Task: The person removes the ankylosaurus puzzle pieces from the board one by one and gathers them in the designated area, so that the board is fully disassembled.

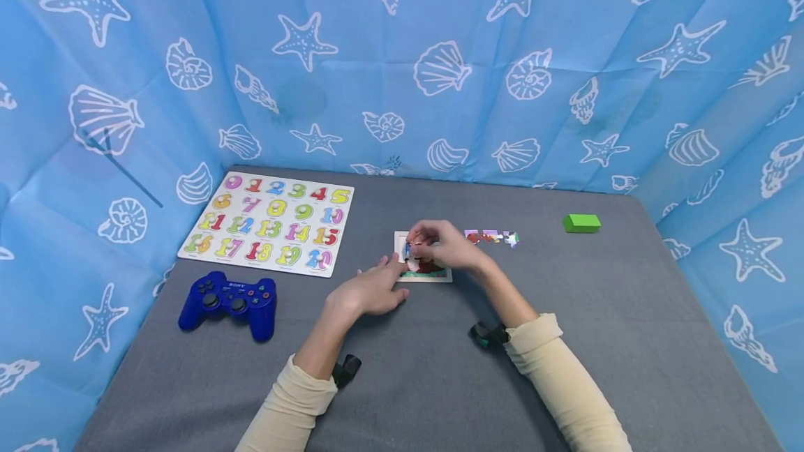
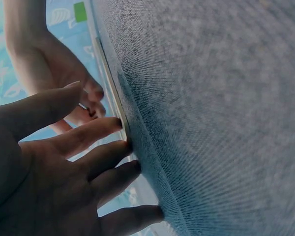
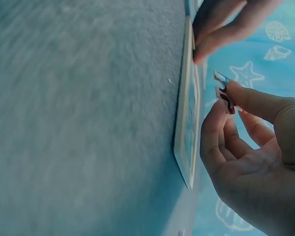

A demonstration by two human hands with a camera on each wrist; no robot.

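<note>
A small wooden jigsaw tray [image 1: 435, 280] with a pale rim lies flat on the grey table, partly covered by both hands. My left hand [image 1: 370, 290] rests at its left edge, fingers extended; in the left wrist view the fingertips [image 2: 119, 124] meet the tray's side. Just above the tray, my right hand [image 1: 447, 246] pinches a jigsaw piece [image 3: 225, 96] between thumb and index finger, tilted on edge. Some picture shows inside the tray, with brown and green parts. Right of the tray, several loose jigsaw pieces [image 1: 486, 237] lie in a row.
A number puzzle board [image 1: 266, 225] with knobbed pieces lies at the back left. In front of it sits a blue game controller [image 1: 229, 302]. A green block [image 1: 581, 223] stands at the back right. A blue shell-patterned curtain [image 1: 383, 89] surrounds the table's back and sides.
</note>
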